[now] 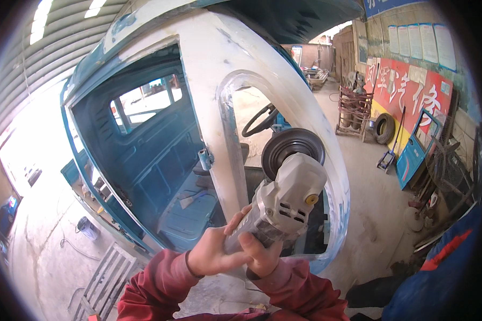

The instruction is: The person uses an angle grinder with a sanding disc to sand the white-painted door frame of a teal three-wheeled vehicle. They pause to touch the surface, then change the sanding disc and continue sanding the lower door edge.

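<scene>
Both my hands are wrapped round the body of a grey angle grinder (290,200), held up in front of me. My left hand (213,250) grips its barrel from the left, fingers closed. Beside it my right hand (263,255) is closed round the barrel's lower right side. A round black pad (276,151) sits on the far end of the grinder, against the view of a vehicle cab's whitish frame (214,59). Whether the pad touches the frame, I cannot tell. Through the window opening a black steering wheel (258,120) shows.
Inside the blue cab is a seat base (190,219). A slatted metal rack (104,278) and a bucket (87,228) stand at left. At right are a floor jack (386,159), a tyre (383,128) and a blue door (416,150). Someone's dark blue sleeve (439,273) is close at lower right.
</scene>
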A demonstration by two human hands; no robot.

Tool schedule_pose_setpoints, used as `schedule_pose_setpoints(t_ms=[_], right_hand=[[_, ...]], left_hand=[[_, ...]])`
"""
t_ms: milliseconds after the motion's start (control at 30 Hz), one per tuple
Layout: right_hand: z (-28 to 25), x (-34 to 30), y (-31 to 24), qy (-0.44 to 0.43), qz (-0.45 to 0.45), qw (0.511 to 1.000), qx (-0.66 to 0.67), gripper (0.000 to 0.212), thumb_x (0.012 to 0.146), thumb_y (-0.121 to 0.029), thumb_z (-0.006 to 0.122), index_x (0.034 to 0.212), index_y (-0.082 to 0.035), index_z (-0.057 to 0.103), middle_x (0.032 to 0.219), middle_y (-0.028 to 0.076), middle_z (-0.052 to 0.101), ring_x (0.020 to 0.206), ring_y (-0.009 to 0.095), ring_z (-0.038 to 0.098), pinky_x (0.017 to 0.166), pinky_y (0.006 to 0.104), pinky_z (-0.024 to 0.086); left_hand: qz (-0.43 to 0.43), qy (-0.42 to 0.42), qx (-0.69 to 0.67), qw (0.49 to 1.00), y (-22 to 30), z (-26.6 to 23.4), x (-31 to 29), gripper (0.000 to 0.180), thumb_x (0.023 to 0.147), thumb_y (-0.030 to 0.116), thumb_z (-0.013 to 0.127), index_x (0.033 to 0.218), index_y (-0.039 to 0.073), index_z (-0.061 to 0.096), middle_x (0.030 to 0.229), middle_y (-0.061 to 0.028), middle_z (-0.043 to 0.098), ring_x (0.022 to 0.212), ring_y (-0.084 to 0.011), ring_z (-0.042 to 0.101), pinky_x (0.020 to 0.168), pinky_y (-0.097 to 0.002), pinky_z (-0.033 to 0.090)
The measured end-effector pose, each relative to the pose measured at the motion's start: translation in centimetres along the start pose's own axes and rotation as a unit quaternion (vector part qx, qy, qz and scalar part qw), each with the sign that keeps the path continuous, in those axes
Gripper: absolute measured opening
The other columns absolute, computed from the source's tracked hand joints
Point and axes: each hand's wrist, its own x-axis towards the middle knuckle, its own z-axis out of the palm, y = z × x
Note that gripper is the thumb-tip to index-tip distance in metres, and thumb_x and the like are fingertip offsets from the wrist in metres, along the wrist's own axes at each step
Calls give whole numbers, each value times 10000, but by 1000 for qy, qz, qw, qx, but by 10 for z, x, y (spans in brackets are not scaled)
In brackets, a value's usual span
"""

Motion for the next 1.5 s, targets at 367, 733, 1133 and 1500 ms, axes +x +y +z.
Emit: schedule_pose_setpoints(t_ms=[367, 733, 1133, 1500], right_hand=[[13, 20, 0, -32, -5, 999, -40, 388, 828, -67, 708, 1166, 27, 540, 964, 117, 629, 851, 200, 623, 780, 337, 505], [25, 34, 3, -11, 9, 999, -43, 269, 806, -13, 745, 1056, 10, 648, 951, 71, 678, 867, 146, 651, 780, 287, 520], [9, 13, 5, -15, 3, 999, -48, 286, 828, -8, 679, 1102, 24, 602, 961, 102, 646, 873, 182, 617, 801, 321, 494], [-42, -63, 26, 80, 31, 996, 30, 615, 793, -244, 710, 1287, -38, 408, 986, 133, 561, 905, 249, 550, 883, 433, 461]], left_hand=[[59, 29, 13, 998, -14, -15, 5, 828, 767, 437, 761, 1301, -129, 478, 1005, -227, 663, 1001, -176, 632, 927, -328, 477], [94, 66, -43, 992, -10, -23, 11, 855, 758, 334, 750, 1330, -215, 430, 1086, -281, 659, 1084, -174, 593, 964, -322, 462], [109, 37, 20, 993, -12, -16, 5, 815, 774, 396, 772, 1308, -153, 495, 1114, -239, 661, 1088, -208, 627, 958, -323, 464], [1, -82, 92, 992, -39, 28, -10, 696, 781, 557, 726, 1224, 39, 584, 915, -250, 666, 881, -436, 655, 744, -447, 519]])
